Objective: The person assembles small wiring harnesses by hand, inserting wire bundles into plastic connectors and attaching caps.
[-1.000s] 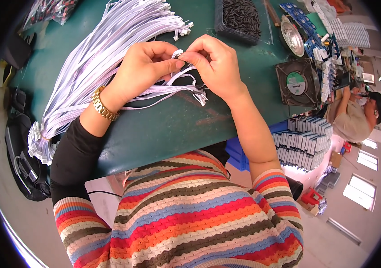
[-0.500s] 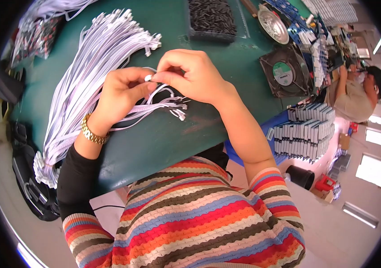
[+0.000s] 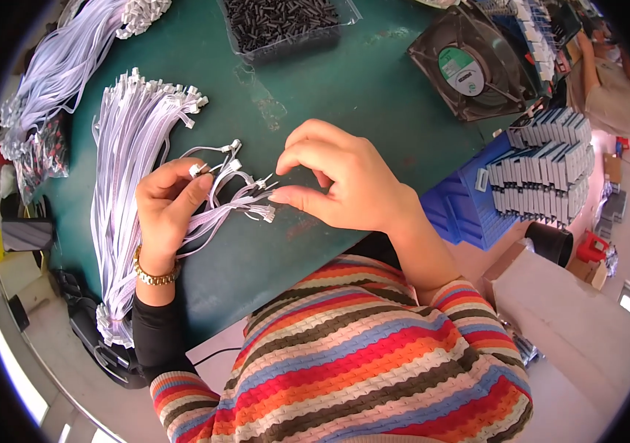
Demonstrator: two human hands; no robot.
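My left hand (image 3: 169,207), with a gold-coloured watch at its wrist, pinches the white connector (image 3: 197,170) of a cable between thumb and forefinger. To its right my right hand (image 3: 355,181) is open, thumb and fingers apart. Its thumb tip is close to the loose ends of a few white cables (image 3: 239,201); whether it touches them I cannot tell. These cables fan out from under my left hand, with small white connectors and dark pins at their tips. On the left lies a thick bundle of white flat cables (image 3: 117,177), connectors gathered at both ends.
A clear tray of small black tube pieces (image 3: 281,26) stands at the far side. A square black fan (image 3: 470,66) sits far right, near a blue bin (image 3: 470,196) and stacked grey-white parts (image 3: 540,173). Another cable bundle (image 3: 71,63) lies far left. A person (image 3: 614,88) sits beyond.
My hands have moved apart; before, they met at a white connector. The right hand has opened and come down toward the loose cable ends. The view has also shifted.
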